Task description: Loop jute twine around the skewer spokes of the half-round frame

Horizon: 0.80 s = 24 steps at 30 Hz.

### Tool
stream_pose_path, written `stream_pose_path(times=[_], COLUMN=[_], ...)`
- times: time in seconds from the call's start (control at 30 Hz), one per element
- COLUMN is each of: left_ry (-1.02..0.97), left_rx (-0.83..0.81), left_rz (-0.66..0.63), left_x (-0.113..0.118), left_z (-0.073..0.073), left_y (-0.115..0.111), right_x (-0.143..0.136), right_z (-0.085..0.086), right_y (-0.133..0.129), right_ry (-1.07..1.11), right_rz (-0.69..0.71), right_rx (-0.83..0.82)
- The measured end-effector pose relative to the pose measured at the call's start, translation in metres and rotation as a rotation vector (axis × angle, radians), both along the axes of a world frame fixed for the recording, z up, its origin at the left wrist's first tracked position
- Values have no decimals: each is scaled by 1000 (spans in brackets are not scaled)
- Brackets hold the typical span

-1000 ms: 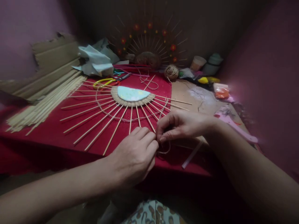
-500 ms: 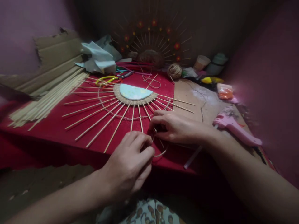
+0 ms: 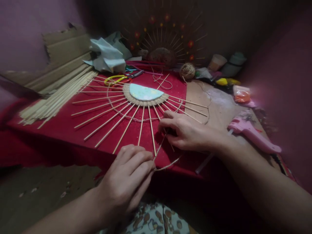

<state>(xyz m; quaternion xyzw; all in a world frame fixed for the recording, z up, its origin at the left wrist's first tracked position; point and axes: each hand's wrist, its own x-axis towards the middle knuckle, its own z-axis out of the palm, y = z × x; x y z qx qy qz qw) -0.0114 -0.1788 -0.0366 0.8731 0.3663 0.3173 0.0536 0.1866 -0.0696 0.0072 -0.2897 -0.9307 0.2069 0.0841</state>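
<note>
A half-round piece with a pale blue face (image 3: 145, 92) and a braided twine rim (image 3: 146, 103) lies on the red cloth. Thin wooden sticks (image 3: 114, 132) fan out from it towards me, crossed by a loose arc of twine (image 3: 116, 111). Near the table's front edge my left hand (image 3: 131, 175) is closed, pinching the twine (image 3: 168, 165). My right hand (image 3: 181, 130) is closed at a stick on the right of the fan, its fingertips on the twine too. A short length of twine runs between the two hands.
A bundle of sticks (image 3: 56, 97) and torn cardboard (image 3: 65, 48) lie left. Yellow-handled pliers (image 3: 115, 79) and a twine ball (image 3: 187, 71) sit behind the fan. A pink glue gun (image 3: 253, 135) rests right, near a brown board (image 3: 198, 94). A flowered fan piece stands behind.
My left hand has moved down and left, away from the right hand, drawing out the twine between them. The right hand stays at the same stick. The view has shifted slightly.
</note>
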Motion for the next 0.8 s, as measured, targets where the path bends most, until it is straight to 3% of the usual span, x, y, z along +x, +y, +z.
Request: stream_pose_path(times=[0.33, 0.53, 0.8], left_ry=[-17, 154, 246], left_rx=[-18, 97, 94], left_rz=[163, 338, 410], left_x=[-10, -25, -43], left_z=[2, 14, 21], left_y=[6, 43, 82], right_x=[-9, -7, -5], right_z=[-12, -14, -12], right_y=[-2, -1, 1], right_ry=[93, 135, 35], right_rz=[60, 9, -57], right_rx=[172, 196, 258])
